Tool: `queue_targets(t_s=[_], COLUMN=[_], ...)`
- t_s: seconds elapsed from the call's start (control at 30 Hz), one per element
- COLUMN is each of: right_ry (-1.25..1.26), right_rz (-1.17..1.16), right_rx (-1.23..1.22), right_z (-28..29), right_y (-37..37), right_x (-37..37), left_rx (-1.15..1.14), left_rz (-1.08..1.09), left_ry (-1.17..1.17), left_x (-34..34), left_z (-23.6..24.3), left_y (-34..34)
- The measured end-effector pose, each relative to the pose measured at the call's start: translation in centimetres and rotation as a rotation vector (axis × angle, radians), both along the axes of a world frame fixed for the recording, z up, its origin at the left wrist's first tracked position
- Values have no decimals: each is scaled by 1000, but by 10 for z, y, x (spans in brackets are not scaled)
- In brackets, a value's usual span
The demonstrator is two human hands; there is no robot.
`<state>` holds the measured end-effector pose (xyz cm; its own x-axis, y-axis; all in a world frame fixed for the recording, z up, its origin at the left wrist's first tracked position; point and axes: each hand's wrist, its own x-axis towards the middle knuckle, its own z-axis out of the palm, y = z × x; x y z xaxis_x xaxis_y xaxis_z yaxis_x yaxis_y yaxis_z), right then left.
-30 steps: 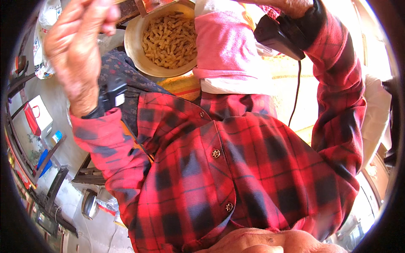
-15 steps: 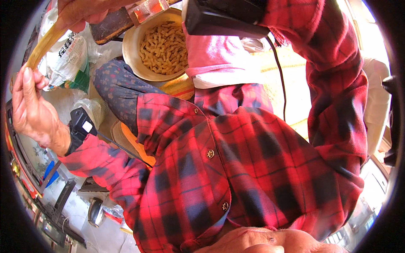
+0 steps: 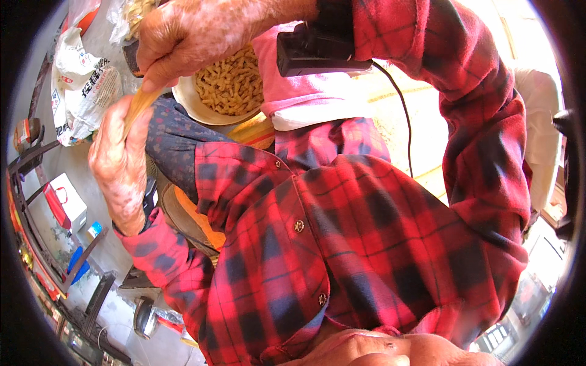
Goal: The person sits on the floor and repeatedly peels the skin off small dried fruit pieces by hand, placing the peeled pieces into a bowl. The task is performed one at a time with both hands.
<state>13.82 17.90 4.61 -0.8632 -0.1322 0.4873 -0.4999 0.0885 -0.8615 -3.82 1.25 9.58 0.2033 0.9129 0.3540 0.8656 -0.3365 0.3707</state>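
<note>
My right hand (image 3: 183, 39) reaches across to the upper left, pinching one end of a thin tan strip (image 3: 141, 104), which looks like dough or wood. My left hand (image 3: 118, 161) is closed on the other end, just below it. Under my right hand, a pale round bowl (image 3: 187, 101) holds several small, tan, knobbly pieces (image 3: 227, 86). A pink cloth with a white band (image 3: 305, 97) lies over my lap beside the bowl. A black wrist device (image 3: 308, 53) with a cable hangs from my right wrist.
Printed plastic sacks (image 3: 82, 91) and a clear bag of pale contents (image 3: 125, 15) sit at upper left. A white-and-red box (image 3: 66, 204), a blue object (image 3: 78, 262) and dark furniture parts (image 3: 97, 299) are on the left. A cream padded armrest (image 3: 537, 134) is on the right.
My right hand has swung from the upper right to the upper left. The strip, stretched long between both hands half a second ago, now looks shorter as my left hand has moved rightward toward the right.
</note>
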Motion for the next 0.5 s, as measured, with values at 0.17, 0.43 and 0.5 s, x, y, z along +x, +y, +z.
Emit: queue_targets(t_s=[0.17, 0.43, 0.5], right_ry=[-22, -49, 2], right_rz=[-494, -616, -617], right_rx=[573, 319, 281], right_z=[16, 55, 57], right_y=[-12, -36, -40], right_x=[7, -7, -17], left_rx=[-288, -351, -366], left_rz=[123, -122, -335], left_ry=[-314, -1595, -1786], left_x=[-46, -92, -81], left_z=[12, 30, 33], left_y=[-17, -26, -17])
